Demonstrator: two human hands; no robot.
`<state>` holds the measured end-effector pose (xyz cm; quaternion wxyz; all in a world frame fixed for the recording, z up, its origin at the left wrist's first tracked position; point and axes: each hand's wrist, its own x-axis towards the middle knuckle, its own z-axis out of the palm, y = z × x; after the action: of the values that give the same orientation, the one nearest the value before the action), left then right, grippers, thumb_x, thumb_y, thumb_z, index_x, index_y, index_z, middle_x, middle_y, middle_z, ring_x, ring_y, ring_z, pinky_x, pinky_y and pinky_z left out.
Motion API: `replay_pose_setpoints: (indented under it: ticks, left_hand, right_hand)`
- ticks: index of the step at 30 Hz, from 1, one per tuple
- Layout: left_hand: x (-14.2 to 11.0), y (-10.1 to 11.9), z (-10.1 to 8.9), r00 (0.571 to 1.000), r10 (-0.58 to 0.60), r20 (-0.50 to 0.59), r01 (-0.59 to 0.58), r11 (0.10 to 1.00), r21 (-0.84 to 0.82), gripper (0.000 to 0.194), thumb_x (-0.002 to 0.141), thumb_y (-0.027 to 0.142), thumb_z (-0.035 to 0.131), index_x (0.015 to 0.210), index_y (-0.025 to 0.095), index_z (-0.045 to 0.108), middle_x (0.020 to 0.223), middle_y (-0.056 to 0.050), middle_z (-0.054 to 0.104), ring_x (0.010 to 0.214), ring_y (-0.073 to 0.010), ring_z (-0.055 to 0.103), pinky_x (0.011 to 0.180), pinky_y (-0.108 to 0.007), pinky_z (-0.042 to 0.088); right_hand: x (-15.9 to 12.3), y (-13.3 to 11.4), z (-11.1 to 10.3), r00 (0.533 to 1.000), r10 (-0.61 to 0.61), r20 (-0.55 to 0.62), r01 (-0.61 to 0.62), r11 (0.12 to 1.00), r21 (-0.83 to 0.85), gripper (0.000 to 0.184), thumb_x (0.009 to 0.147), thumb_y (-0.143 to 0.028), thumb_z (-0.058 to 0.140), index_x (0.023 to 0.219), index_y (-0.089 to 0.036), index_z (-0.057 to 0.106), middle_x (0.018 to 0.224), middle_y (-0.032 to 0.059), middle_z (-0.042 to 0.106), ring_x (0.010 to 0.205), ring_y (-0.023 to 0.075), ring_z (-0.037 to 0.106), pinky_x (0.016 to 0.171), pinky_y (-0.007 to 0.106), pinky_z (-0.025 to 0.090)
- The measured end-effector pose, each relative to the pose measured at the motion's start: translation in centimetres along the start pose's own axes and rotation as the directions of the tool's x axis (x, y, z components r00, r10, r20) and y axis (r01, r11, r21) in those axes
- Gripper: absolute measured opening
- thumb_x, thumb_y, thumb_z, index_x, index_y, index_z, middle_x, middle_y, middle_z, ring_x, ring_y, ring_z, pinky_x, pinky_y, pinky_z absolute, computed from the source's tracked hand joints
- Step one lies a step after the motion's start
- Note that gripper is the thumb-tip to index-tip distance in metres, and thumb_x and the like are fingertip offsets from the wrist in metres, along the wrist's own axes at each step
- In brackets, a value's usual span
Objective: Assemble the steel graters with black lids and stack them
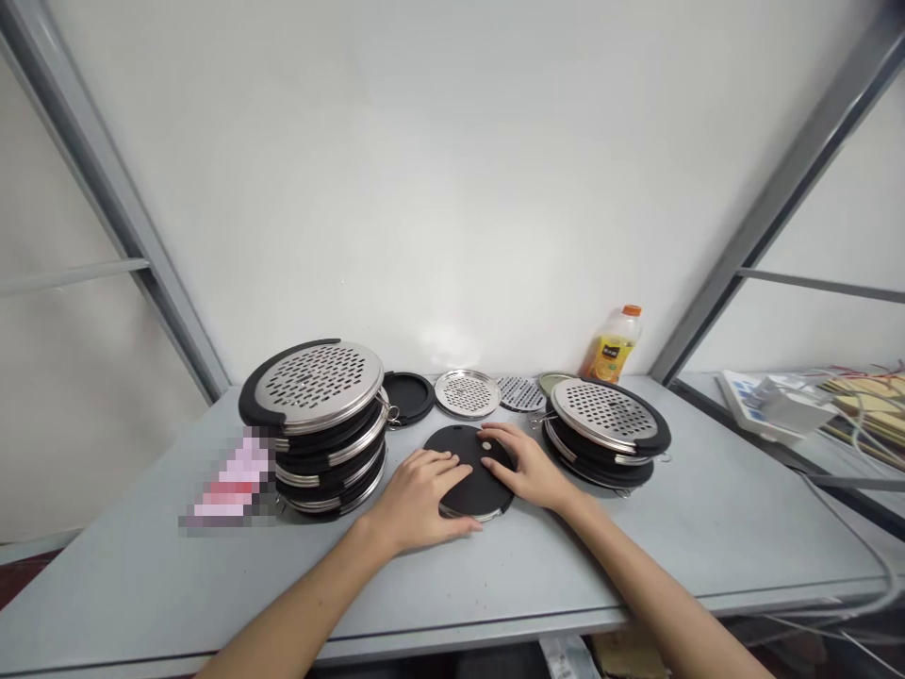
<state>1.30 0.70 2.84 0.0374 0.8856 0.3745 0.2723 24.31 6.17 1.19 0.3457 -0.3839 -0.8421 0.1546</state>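
Note:
A black round disc (467, 483) with a silvery metal rim lies flat on the table in front of me. My left hand (428, 500) rests on its left side, fingers stretched over the top and thumb along the near edge. From the right, my right hand (527, 464) touches it with thumb and fingers apart, around a small pale round spot near its far right. Left of my hands stands a tall stack of perforated metal discs (321, 382) with black rims and wire loops. A shorter stack of similar discs (604, 413) is on the right.
Along the wall lie a black ring-shaped tray (408, 398), a perforated metal plate (467, 392) and a slotted grater plate (521, 393). An orange-capped bottle (614, 347) stands behind the right stack. A power strip (767, 405) with cables is at far right; metal posts flank the table.

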Motion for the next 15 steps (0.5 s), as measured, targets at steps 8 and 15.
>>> replay_pose_setpoints:
  ticks: [8,15]
  left_hand:
    - [0.0,0.9,-1.5,0.998,-0.050,0.036,0.051,0.998,-0.049,0.055,0.070,0.049,0.073,0.115,0.019,0.064,0.093,-0.008,0.070,0.091,-0.0270,0.060,0.086,-0.042,0.047]
    - [-0.3,-0.6,-2.4,0.986,-0.004,0.166,0.013,0.998,-0.054,0.087,0.061,0.055,0.077,0.136,0.021,0.048,0.143,-0.011,0.046,0.133,-0.0325,0.037,0.112,-0.048,0.025]
  right_hand:
    - [0.2,0.7,0.1,0.993,0.073,-0.095,-0.076,0.997,-0.031,0.024,0.085,-0.033,0.058,0.106,-0.023,0.065,0.109,0.0079,0.066,0.100,0.0248,0.063,0.088,0.041,0.052]
    - [0.3,-0.4,-0.5,0.995,-0.002,-0.101,-0.002,0.999,-0.038,0.019,0.089,-0.030,0.053,0.098,-0.022,0.067,0.096,0.0062,0.070,0.086,0.0205,0.066,0.078,0.034,0.054]
